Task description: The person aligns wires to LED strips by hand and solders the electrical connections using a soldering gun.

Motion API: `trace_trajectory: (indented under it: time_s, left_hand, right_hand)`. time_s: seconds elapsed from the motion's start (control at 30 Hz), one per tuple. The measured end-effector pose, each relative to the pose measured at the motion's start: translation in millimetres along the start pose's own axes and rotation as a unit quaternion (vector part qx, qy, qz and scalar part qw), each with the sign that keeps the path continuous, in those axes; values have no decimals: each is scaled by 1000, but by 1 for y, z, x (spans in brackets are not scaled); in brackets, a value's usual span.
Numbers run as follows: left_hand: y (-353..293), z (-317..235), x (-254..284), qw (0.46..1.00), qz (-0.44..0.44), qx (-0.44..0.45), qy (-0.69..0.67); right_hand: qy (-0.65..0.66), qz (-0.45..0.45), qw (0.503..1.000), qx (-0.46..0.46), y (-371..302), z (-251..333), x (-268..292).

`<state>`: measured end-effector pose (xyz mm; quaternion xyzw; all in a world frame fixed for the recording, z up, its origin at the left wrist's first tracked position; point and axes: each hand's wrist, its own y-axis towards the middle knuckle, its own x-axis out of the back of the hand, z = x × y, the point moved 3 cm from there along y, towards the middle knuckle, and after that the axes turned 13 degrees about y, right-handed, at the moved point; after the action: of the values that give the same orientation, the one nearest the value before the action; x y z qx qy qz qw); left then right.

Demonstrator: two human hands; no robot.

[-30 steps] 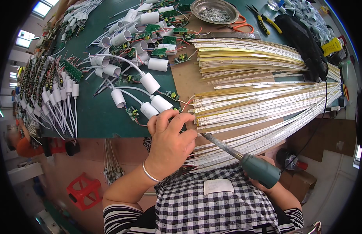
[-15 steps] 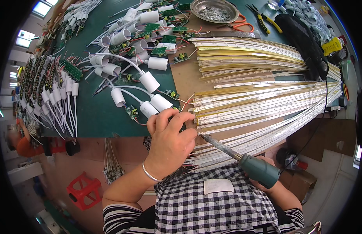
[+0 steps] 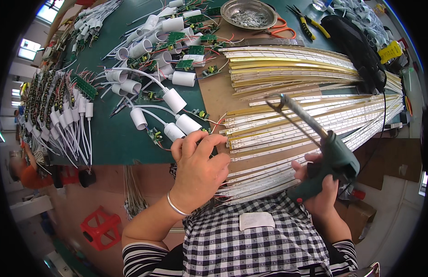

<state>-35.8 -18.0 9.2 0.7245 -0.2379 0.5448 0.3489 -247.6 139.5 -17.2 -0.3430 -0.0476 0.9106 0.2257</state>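
Note:
A green soldering gun [image 3: 339, 159] with a long metal tip is in my right hand [image 3: 322, 194], raised over the lower bundle of strips with its tip up and to the left. The fingers hold it loosely round the handle. My left hand [image 3: 200, 168] rests at the left ends of white LED strips [image 3: 278, 129], thumb and fingers bent together. What lies between its fingertips is hidden. A small circuit board [image 3: 154, 135] on a white lamp cap [image 3: 173, 132] trails a thin red wire toward this hand. Further white caps with cables lie just beyond.
More LED strips [image 3: 288, 69] lie behind on a brown board [image 3: 214, 97]. Across the green table [image 3: 117, 147] are piled caps and circuit boards. A metal bowl [image 3: 248, 16], orange scissors [image 3: 283, 30], pliers [image 3: 306, 25] and a black mesh sleeve [image 3: 354, 51] are at the back. A red stool [image 3: 101, 226] stands below left.
My right hand has lifted the soldering gun away from the strip ends, up and to the right, and its tip has swung upward. My left hand stays in nearly the same place.

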Motion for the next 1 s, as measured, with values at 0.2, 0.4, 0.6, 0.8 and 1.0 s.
trace_trajectory:
  time_s: [0.2, 0.4, 0.6, 0.8, 1.0]
  left_hand:
    - [1, -1, 1, 1000, -1, -1, 14]
    - [0, -2, 2, 1000, -2, -3, 28]
    - [-1, -1, 1, 999, -7, -15, 44]
    - [1, 0, 6, 997, -2, -24, 73]
    - [4, 6, 11, 982, 5, -103, 156]
  right_hand:
    - [143, 25, 989, 18, 34, -15, -29]
    - [151, 56, 987, 16, 37, -25, -29]
    - [117, 35, 992, 20, 38, -25, -36]
    - [142, 70, 987, 29, 38, -27, -31]
    - [147, 71, 986, 30, 37, -28, -29]
